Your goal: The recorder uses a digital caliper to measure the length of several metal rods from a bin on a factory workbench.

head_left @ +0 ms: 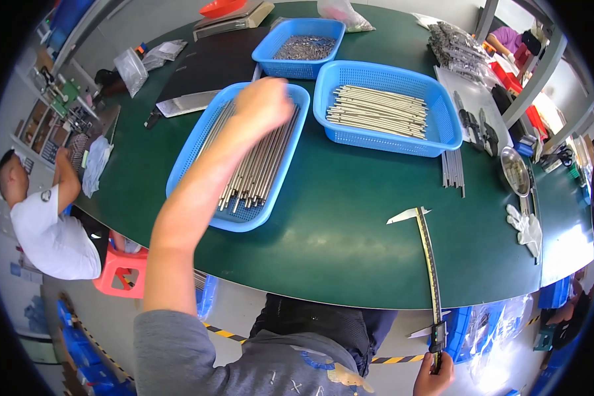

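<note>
While the right hand (435, 377) holds the caliper (429, 267) with closed fingers, the left hand (265, 105), curled, contents indiscernible, apparently selects rods (264, 166); lifting one next calls for a pinch.

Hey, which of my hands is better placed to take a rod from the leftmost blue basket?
Likely your left hand: it is over the far end of that blue basket, by the rods, while your right hand grips the caliper, away from them.
</note>
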